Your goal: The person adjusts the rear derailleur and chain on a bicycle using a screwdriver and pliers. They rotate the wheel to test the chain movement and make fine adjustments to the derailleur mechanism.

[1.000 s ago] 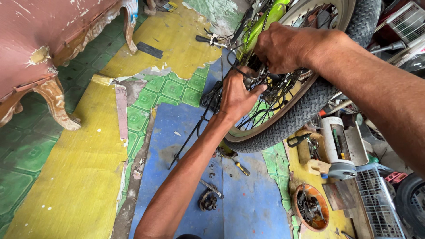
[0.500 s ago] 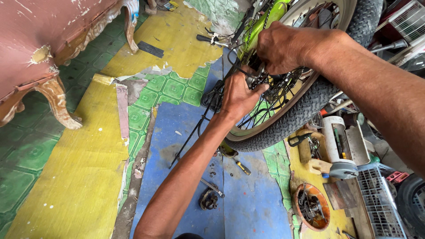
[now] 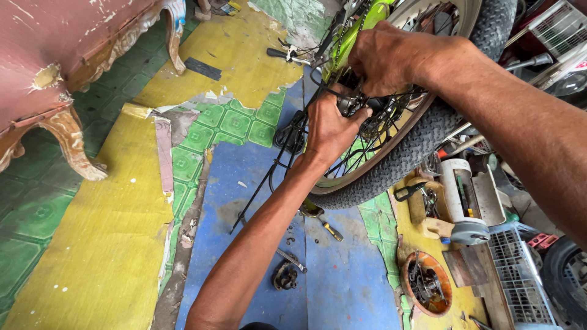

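Note:
A bicycle wheel (image 3: pixel 408 146) with a knobby black tyre and thin spokes stands on the floor, joined to a lime-green frame (image 3: pixel 361 24). My left hand (image 3: pixel 330 125) reaches up from below and grips the hub and axle (image 3: pixel 358 105) at the wheel's centre. Just above it, my right hand (image 3: pixel 385 58) comes in from the right and closes over the same hub area by the frame end. What the fingers pinch there is hidden. A thin black rod (image 3: pixel 269 177) slants from the hub down to the floor.
A red carved sofa leg (image 3: pixel 73 143) stands at the left. Loose tools (image 3: pixel 324 223) and a small metal part (image 3: pixel 285 276) lie on the blue mat under my arm. A round orange dish of parts (image 3: pixel 427 284), a white canister (image 3: pixel 458 195) and a grey crate (image 3: pixel 513 275) crowd the right.
Both hands stay at the hub. My left hand has shifted very slightly on it; the wheel and frame have not moved.

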A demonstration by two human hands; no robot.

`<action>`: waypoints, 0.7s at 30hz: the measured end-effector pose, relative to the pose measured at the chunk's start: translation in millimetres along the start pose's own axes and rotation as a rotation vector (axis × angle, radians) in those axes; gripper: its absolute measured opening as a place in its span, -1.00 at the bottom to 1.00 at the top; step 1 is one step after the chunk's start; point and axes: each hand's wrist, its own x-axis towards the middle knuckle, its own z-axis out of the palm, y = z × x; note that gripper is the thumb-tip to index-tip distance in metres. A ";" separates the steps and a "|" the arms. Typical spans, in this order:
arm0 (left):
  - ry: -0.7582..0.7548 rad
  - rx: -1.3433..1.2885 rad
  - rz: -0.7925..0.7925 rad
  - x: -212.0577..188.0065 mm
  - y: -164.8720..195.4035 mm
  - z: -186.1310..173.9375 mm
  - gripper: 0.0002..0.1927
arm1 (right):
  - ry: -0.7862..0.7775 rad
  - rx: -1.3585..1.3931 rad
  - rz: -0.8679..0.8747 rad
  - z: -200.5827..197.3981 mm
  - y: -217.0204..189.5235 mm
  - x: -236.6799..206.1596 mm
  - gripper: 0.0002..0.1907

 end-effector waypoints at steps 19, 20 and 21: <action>-0.030 -0.100 -0.004 4.2 -3.6 2.3 -0.60 | -0.004 -0.222 -0.095 10.9 6.3 13.2 -0.61; -0.041 -0.099 0.001 4.7 -4.2 1.8 -0.60 | -0.011 -0.216 -0.092 11.7 6.6 13.3 -0.61; -0.058 -0.108 -0.031 5.4 -4.9 1.1 -0.61 | 0.027 -0.189 -0.100 11.9 7.1 13.4 -0.59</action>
